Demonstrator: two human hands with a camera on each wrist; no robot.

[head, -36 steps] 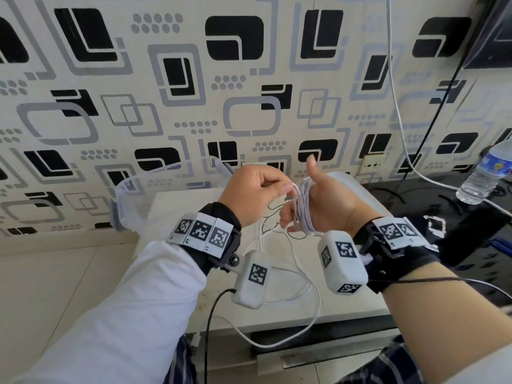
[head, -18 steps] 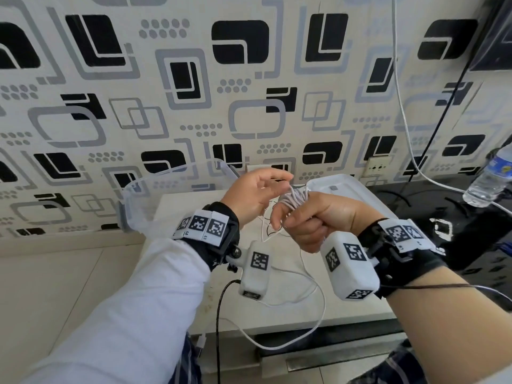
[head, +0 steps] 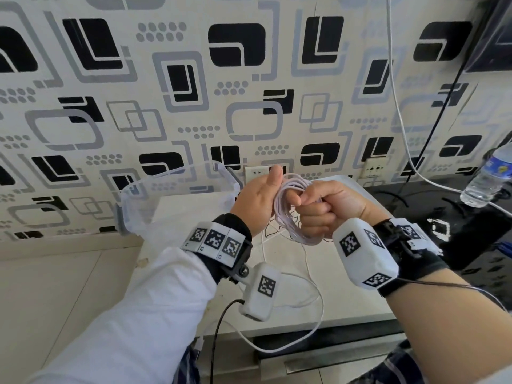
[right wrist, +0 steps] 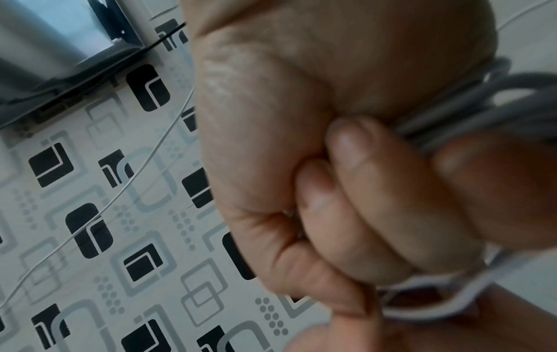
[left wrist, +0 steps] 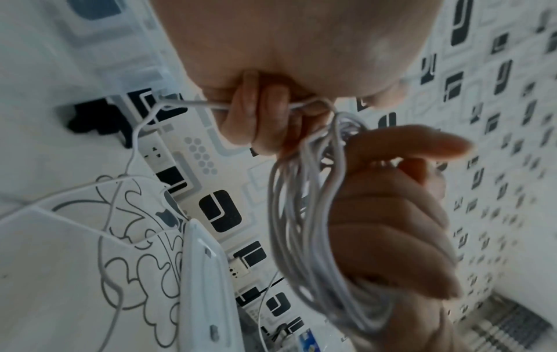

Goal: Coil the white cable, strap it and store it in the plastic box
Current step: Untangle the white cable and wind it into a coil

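The white cable point(head: 286, 217) is gathered into a coil of several loops held above the small white table point(head: 346, 306). My right hand point(head: 313, 209) is a fist through the coil, its fingers point(right wrist: 361, 190) curled round the loops point(right wrist: 482, 107). To its left, my left hand point(head: 273, 187) holds the upper side of the coil, thumb up. In the left wrist view its fingers point(left wrist: 256, 112) pinch one strand beside the coil point(left wrist: 301, 238). The loose tail point(head: 304, 328) hangs over the table's front edge. The clear plastic box point(head: 177, 189) stands open at the table's back left.
The box's white lid point(head: 352, 181) lies behind my right hand. A water bottle point(head: 487, 181) stands on the dark surface at far right. Another white wire point(head: 399, 106) and a black one run down the patterned wall. Wall sockets point(head: 256, 171) sit behind the hands.
My right hand has turned from thumb-up to a closed fist round the coil. My left hand has shifted its grip to the top of the coil, thumb raised. More cable sits in the coil.
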